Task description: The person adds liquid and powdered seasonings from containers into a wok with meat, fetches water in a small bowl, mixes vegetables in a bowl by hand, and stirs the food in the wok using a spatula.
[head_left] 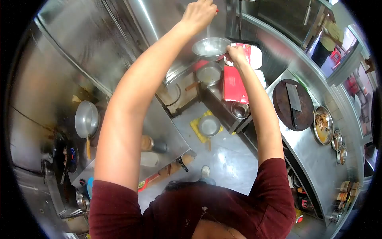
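While the left arm stretches far forward and up, the left hand has its fingers curled at the view's top edge, and whether they grip anything I cannot tell. The right arm reaches out nearly straight, the right hand pinching the rim of the bowl just left of those fingers. Wide, round and metallic, the bowl looks pale and shiny inside.
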### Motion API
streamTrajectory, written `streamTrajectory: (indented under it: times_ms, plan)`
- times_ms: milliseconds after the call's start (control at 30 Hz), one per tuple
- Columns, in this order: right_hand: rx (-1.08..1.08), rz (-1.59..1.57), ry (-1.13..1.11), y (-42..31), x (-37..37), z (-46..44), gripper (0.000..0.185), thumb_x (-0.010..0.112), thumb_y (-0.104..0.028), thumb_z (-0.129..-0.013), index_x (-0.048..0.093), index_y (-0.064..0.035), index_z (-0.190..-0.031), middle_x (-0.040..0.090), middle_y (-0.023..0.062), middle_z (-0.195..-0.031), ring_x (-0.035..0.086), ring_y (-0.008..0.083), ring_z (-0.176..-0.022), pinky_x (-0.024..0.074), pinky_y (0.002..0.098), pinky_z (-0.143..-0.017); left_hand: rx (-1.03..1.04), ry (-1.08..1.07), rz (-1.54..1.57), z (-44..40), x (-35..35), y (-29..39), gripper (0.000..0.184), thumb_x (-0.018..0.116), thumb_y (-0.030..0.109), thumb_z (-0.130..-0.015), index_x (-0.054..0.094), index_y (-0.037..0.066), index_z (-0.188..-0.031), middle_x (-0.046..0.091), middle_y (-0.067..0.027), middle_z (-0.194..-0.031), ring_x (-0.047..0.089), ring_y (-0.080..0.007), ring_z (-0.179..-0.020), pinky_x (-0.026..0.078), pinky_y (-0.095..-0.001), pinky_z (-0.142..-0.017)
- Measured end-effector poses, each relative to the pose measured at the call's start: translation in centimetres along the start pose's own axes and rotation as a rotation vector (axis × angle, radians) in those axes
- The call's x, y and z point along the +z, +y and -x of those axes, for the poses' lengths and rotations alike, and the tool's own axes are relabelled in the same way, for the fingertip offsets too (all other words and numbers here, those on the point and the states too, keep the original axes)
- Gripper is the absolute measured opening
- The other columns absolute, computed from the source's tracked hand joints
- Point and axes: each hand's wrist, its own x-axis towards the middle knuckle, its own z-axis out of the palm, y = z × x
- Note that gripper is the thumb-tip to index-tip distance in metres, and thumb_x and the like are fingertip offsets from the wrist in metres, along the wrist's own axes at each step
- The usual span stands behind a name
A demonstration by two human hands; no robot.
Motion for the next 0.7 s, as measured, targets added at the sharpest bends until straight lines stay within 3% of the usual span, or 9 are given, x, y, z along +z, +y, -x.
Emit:
streamTrajectory:
  times_ms: [200,300,700]
  plan:
    - [-0.021,0.031,-0.007,1.7,-0.1,-0.9,0.016,0.052,-0.01,-0.072,0.053,0.0,-0.06,0.051,0.0075,-0.05,0.044,0.0128,-0.037,0.0312,0.0259,-0.035,-0.032,0.009,-0.007,0.1,0.4,0.0,0.009,0.054,0.014,-0.072,0.057,0.006,-0.071,0.052,-0.0093,-0.078,0.053,-0.0243,-0.081,0.048,-0.0343,-0.062]
    - [0.0,-0.052,-0.005,2.0,0.1,-0.7,0.017,0.051,-0.006,-0.072,0.05,0.0003,-0.057,0.049,0.0086,-0.048,0.044,0.0171,-0.036,0.0357,0.0303,-0.035,-0.03,0.04,-0.001,0.2,0.5,-0.1,0.009,0.053,0.015,-0.072,0.057,0.006,-0.071,0.052,-0.0094,-0.078,0.053,-0.0244,-0.08,0.049,-0.0348,-0.062]
    - [-0.001,-0.026,0.003,3.2,0.0,0.2,0.018,0.052,-0.007,-0.073,0.051,-0.0014,-0.056,0.05,0.0074,-0.05,0.043,0.0143,-0.036,0.0334,0.0274,-0.036,-0.045,0.056,0.031,0.3,0.3,0.1,0.009,0.054,0.014,-0.072,0.056,0.006,-0.072,0.052,-0.0093,-0.079,0.053,-0.0245,-0.08,0.049,-0.0352,-0.061]
